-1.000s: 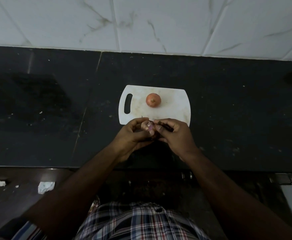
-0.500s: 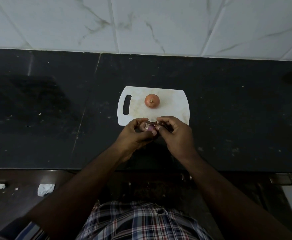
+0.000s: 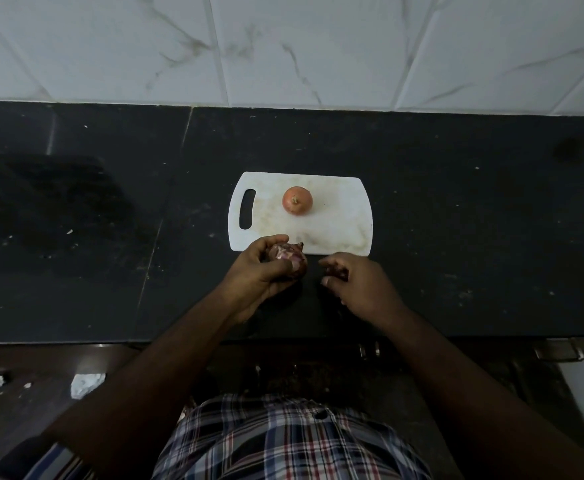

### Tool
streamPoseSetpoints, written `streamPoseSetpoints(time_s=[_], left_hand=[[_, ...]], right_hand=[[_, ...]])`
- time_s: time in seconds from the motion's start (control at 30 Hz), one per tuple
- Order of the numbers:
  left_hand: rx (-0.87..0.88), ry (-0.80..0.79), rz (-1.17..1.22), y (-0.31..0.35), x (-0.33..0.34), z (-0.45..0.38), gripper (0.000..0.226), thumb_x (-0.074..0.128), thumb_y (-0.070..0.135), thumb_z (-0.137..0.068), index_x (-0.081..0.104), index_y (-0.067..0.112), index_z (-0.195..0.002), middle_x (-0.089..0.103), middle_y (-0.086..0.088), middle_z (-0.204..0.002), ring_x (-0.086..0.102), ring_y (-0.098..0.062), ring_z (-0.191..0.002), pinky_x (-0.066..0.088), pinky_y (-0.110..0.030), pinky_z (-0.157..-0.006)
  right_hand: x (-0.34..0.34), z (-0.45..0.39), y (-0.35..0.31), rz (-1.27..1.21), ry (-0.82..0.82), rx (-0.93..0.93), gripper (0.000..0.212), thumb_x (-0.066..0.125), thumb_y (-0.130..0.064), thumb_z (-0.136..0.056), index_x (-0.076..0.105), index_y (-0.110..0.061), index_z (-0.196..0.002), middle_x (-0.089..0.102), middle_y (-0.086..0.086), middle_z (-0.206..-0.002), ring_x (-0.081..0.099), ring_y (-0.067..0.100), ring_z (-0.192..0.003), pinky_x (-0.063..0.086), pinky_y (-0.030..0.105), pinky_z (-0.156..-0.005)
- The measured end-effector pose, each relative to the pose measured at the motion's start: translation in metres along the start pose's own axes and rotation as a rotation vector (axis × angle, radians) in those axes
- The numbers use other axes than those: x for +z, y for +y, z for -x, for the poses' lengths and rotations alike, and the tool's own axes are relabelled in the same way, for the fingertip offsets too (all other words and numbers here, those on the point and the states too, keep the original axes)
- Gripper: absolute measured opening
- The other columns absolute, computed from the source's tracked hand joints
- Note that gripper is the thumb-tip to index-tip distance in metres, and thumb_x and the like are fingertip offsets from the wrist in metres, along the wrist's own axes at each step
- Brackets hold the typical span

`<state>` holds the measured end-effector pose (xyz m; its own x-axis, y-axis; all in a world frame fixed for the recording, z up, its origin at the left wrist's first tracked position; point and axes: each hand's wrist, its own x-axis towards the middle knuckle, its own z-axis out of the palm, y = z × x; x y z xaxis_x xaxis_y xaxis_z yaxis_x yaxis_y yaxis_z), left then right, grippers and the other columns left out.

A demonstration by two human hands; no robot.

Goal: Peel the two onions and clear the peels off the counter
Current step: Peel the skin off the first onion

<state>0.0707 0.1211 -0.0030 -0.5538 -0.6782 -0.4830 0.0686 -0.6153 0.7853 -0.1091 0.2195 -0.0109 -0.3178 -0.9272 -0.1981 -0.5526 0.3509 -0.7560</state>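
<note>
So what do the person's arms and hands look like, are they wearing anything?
Both forearms are bare, with no gloves, rings or watch showing on the left hand or right hand. A checked shirt in dark blue, white and red covers the body.

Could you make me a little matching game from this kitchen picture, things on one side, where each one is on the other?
Things:
1. whole onion
2. partly peeled onion
3. peel scraps
4. cutting board

Places:
A. in the right hand
B. on the black counter
C. on the white board
D. in the left hand

Pairs: 1-C, 2-D, 3-A, 4-B
</note>
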Motion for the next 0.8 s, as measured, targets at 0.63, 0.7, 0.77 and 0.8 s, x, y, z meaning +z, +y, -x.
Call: streamPoseSetpoints(time_s=[0.63, 0.7, 0.77, 0.8], left_hand=[[0.0, -0.095, -0.045, -0.008, -0.004, 0.009, 0.066, 0.076, -0.01, -0.081, 0.054, 0.009, -0.14, 0.058, -0.015, -0.139, 0.067, -0.033, -0.119, 0.056, -0.053, -0.098], [-0.009, -0.096, -0.074, -0.007, -0.004, 0.011, 0.064, 0.074, -0.012, -0.083, 0.054, 0.011, -0.139, 0.058, -0.014, -0.137, 0.067, -0.032, -0.118, 0.055, -0.054, -0.099], [-0.012, -0.087, -0.077, -0.007, -0.004, 0.013, 0.063, 0.073, -0.012, -0.084, 0.054, 0.012, -0.139, 0.057, -0.012, -0.135, 0.068, -0.032, -0.117, 0.056, -0.053, -0.099], [-0.009, -0.084, -0.073, -0.006, -0.004, 0.013, 0.063, 0.073, -0.012, -0.083, 0.054, 0.012, -0.139, 0.056, -0.012, -0.135, 0.068, -0.032, -0.117, 0.056, -0.052, -0.098]], right_hand=[[-0.003, -0.002, -0.041, -0.132, -0.029, -0.229, 0.033, 0.076, -0.024, -0.087, 0.072, -0.028, -0.119, 0.067, -0.016, -0.108, 0.063, -0.005, -0.094, 0.049, 0.014, -0.082], [-0.003, -0.003, -0.039, -0.052, -0.054, -0.292, 0.029, 0.074, -0.019, -0.089, 0.074, -0.026, -0.117, 0.07, -0.013, -0.112, 0.062, -0.001, -0.105, 0.047, 0.015, -0.091], [-0.003, -0.002, -0.034, -0.001, -0.021, -0.341, 0.028, 0.068, -0.01, -0.091, 0.075, -0.023, -0.115, 0.072, -0.01, -0.111, 0.062, -0.001, -0.105, 0.046, 0.012, -0.091], [-0.003, -0.002, -0.033, 0.023, 0.009, -0.353, 0.028, 0.065, -0.008, -0.092, 0.075, -0.021, -0.115, 0.072, -0.008, -0.111, 0.062, -0.001, -0.104, 0.044, 0.009, -0.091]])
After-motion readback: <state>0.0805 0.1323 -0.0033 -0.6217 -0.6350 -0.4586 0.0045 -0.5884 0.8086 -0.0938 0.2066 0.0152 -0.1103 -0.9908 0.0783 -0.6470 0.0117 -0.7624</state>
